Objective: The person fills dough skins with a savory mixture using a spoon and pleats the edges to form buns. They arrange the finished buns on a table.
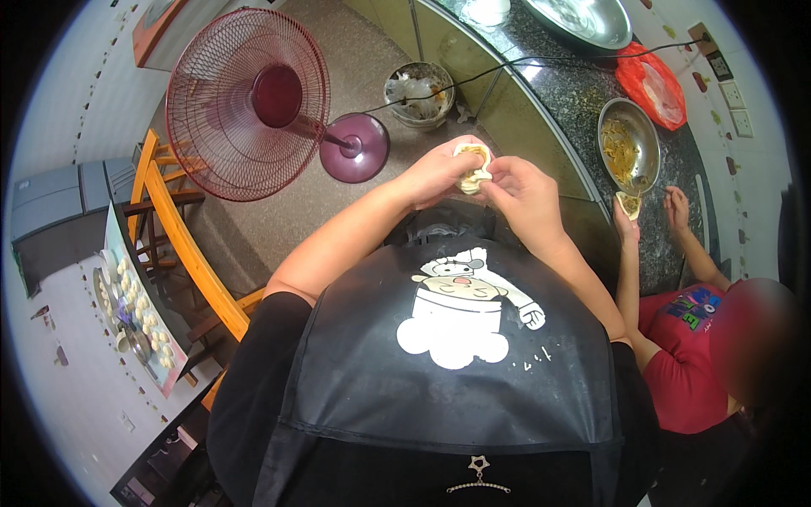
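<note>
A partly pleated dough wrapper with yellowish filling [472, 184] is held in front of my black apron, its top still open. My left hand [437, 170] cups it from the left, with the thumb over the filling. On its right edge, my right hand [526, 190] pinches the dough between thumb and fingers. A steel bowl [647, 146] with shredded yellowish filling stands on the dark granite counter [570, 82] to the right. Beside that bowl, a co-worker [678, 355] in a red shirt holds another filled wrapper [628, 205] in one hand.
A red standing fan [247, 104] and a waste bin [419, 95] stand on the floor ahead. The fan's black cable runs to a wall socket. A red plastic bag [651, 87] and a large steel basin [586, 19] lie on the counter. Left are wooden chairs [190, 247] and a table with several dough pieces [147, 317].
</note>
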Demonstrator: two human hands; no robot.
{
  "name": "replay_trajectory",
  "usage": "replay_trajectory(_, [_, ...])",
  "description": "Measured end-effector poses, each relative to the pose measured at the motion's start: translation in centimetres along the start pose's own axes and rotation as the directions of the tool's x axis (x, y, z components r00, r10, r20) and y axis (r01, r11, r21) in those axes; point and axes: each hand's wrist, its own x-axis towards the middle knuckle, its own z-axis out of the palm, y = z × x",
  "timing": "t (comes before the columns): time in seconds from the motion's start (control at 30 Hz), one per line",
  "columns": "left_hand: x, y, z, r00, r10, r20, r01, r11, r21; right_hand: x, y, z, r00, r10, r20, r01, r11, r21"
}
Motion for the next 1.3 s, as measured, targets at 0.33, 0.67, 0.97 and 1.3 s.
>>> replay_trajectory(0.33, [0.0, 0.4, -0.2, 0.998, -0.031, 0.064, 0.027, 0.997, 0.068, 0.7, -1.1, -1.0, 0.989, -0.136, -0.056, 0.131, 0.988, -0.083])
replay_trajectory(0.67, [0.1, 0.7, 0.1, 0.995, -0.054, 0.088, 0.041, 0.989, 0.145, 0.1, -1.1, -0.6, 0.979, -0.172, -0.109, 0.158, 0.979, -0.127])
replay_trajectory(0.97, [-0.7, 1.7, 0.3, 0.977, -0.090, 0.192, 0.070, 0.991, 0.113, -0.3, -0.7, -1.3, 0.966, -0.249, -0.076, 0.224, 0.944, -0.244])
replay_trajectory(1.3, [-0.9, 1.5, 0.3, 0.978, -0.079, 0.194, 0.024, 0.963, 0.270, -1.2, -1.0, -1.3, 0.928, -0.368, -0.051, 0.331, 0.880, -0.341])
